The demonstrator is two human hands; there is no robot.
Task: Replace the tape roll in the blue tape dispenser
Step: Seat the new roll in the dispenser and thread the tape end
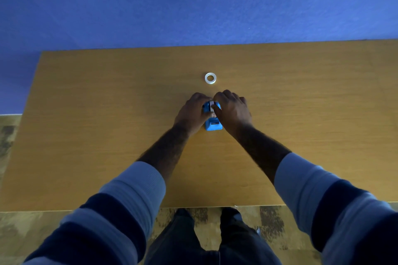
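two hands clamp the blue tape dispenser mid-desk, its long axis toward the person, the spare tape roll just beyond both grips.

blue dispenser, white roll, striped sleeves

Matt wood-grain table, smooth blue plastic dispenser.

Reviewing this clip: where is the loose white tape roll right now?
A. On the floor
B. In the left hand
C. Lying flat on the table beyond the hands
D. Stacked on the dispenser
C. The white tape roll lies flat on the table, apart from both hands, which are on the blue dispenser.
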